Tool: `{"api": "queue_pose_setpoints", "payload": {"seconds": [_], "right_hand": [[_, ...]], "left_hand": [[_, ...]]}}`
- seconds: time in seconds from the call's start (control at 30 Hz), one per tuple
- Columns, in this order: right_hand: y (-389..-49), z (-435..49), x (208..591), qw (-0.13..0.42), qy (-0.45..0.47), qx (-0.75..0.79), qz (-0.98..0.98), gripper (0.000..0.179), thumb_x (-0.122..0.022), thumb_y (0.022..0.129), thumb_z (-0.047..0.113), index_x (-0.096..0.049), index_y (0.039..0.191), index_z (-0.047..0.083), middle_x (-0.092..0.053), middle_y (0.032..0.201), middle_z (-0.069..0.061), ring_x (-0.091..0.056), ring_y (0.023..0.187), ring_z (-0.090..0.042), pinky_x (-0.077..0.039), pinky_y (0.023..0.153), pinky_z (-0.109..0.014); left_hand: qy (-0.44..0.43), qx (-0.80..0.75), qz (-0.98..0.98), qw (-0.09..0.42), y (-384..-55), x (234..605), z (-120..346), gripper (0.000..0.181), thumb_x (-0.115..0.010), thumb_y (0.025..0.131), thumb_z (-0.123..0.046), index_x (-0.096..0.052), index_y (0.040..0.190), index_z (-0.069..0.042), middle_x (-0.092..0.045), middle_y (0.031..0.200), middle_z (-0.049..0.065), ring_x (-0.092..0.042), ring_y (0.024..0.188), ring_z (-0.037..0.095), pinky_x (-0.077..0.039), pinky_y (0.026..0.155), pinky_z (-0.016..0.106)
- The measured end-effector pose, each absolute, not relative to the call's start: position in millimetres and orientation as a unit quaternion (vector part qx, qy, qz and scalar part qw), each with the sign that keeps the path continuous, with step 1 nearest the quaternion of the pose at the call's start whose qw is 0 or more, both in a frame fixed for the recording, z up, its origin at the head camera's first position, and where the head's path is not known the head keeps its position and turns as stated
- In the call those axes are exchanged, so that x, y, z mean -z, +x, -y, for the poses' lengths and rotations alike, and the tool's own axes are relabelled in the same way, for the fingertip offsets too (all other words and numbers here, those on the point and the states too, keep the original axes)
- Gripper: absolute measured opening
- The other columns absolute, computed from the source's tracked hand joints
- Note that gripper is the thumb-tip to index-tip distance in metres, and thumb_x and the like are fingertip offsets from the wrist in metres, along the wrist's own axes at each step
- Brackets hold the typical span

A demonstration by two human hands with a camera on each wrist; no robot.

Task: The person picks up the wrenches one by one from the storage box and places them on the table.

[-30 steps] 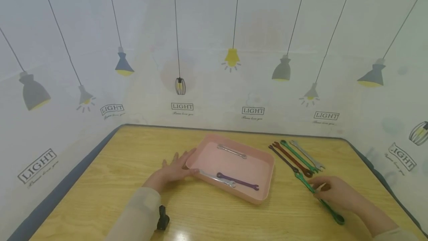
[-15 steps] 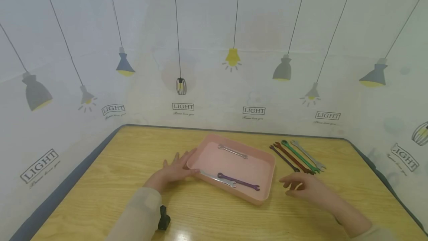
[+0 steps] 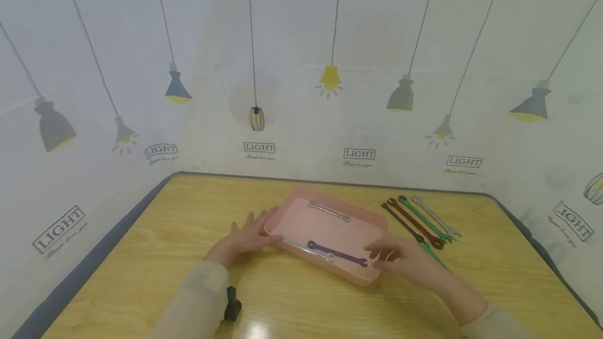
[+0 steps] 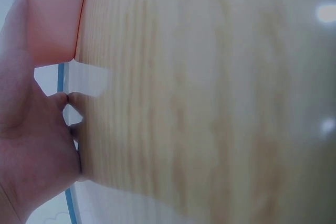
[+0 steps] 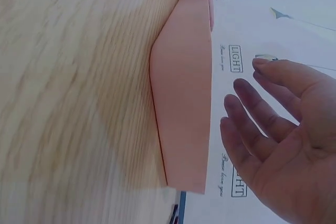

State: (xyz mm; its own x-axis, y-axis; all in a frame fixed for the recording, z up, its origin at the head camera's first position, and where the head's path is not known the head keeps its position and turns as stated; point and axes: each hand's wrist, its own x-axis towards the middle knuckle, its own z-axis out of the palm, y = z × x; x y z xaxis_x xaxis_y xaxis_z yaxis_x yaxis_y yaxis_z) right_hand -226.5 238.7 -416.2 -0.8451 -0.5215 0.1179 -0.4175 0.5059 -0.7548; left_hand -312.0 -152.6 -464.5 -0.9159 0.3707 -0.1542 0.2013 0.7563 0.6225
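My left hand (image 3: 246, 235) rests at the left end of the pink tray (image 3: 350, 271), its fingers spread and its thumb against the tray's front left corner. In the left wrist view the fingers of my left hand (image 4: 31, 124) touch the table. Over the tray's right rim hangs my right hand (image 3: 400, 258), fingers loosely bent and holding nothing. Inside the tray, a silver wrench (image 3: 330, 211) lies toward the back. A purple wrench (image 3: 336, 253) and another silver wrench (image 3: 301, 247) lie along its front. My right hand and forearm partly cover a green wrench (image 3: 434, 255) on the table.
Right of the tray, a dark wrench (image 3: 402, 221), a red wrench (image 3: 416, 224), a green wrench (image 3: 424, 218) and a silver wrench (image 3: 437, 218) lie side by side. A small black object (image 3: 232, 305) is by my left sleeve. Printed cloth walls (image 3: 301, 93) surround the table.
My right hand has moved left, from the nearer green wrench on the table to above the tray's right rim. My left hand and the tray look still.
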Motion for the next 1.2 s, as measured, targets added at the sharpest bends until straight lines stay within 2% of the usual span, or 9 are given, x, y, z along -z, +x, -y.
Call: {"api": "queue_pose_setpoints", "payload": {"seconds": [0.3,0.67,0.87,1.07,1.2], "right_hand": [[-244.7,-208.4,423.6,0.091,-0.263,0.440,-0.854,0.031,-0.070,0.089,0.009,-0.067,0.118,0.001,-0.068,0.102,-0.007,-0.062,0.089,-0.020,-0.054,0.075,-0.028],[-263.6,-177.4,439.2,0.080,-0.247,0.425,-0.867,0.025,-0.070,0.088,0.007,-0.070,0.112,0.001,-0.069,0.092,-0.002,-0.063,0.075,-0.015,-0.053,0.056,-0.026],[-268.0,-168.6,440.4,0.088,-0.239,0.407,-0.877,0.026,-0.071,0.088,0.012,-0.071,0.113,0.004,-0.069,0.094,-0.001,-0.063,0.084,-0.015,-0.052,0.069,-0.027],[-271.3,-158.1,445.4,0.114,-0.207,0.418,-0.877,0.027,-0.073,0.086,0.010,-0.070,0.113,0.009,-0.069,0.098,0.000,-0.063,0.088,-0.016,-0.053,0.072,-0.032],[-270.2,-151.2,446.9,0.129,-0.176,0.409,-0.886,0.027,-0.073,0.086,0.012,-0.071,0.113,0.015,-0.068,0.103,0.002,-0.061,0.093,-0.015,-0.051,0.081,-0.035]], "left_hand": [[0.150,-0.310,-0.929,0.138,-312.4,463.3,151.6,0.081,-0.056,0.092,-0.058,-0.013,0.157,-0.034,-0.008,0.162,0.014,0.008,0.145,0.044,0.015,0.103,0.072],[0.146,-0.312,-0.929,0.135,-313.4,465.8,151.2,0.082,-0.056,0.091,-0.058,-0.014,0.157,-0.034,-0.009,0.162,0.015,0.007,0.144,0.046,0.016,0.103,0.071],[0.150,-0.316,-0.927,0.135,-311.2,461.1,150.2,0.081,-0.056,0.092,-0.058,-0.015,0.157,-0.034,-0.009,0.162,0.016,0.008,0.144,0.045,0.016,0.103,0.072],[0.148,-0.317,-0.927,0.135,-311.9,462.9,150.4,0.083,-0.057,0.090,-0.060,-0.015,0.157,-0.035,-0.009,0.162,0.015,0.008,0.144,0.045,0.017,0.103,0.071],[0.146,-0.315,-0.928,0.134,-313.6,466.1,150.5,0.082,-0.056,0.091,-0.060,-0.015,0.157,-0.036,-0.009,0.162,0.013,0.009,0.145,0.044,0.016,0.103,0.071]]}}
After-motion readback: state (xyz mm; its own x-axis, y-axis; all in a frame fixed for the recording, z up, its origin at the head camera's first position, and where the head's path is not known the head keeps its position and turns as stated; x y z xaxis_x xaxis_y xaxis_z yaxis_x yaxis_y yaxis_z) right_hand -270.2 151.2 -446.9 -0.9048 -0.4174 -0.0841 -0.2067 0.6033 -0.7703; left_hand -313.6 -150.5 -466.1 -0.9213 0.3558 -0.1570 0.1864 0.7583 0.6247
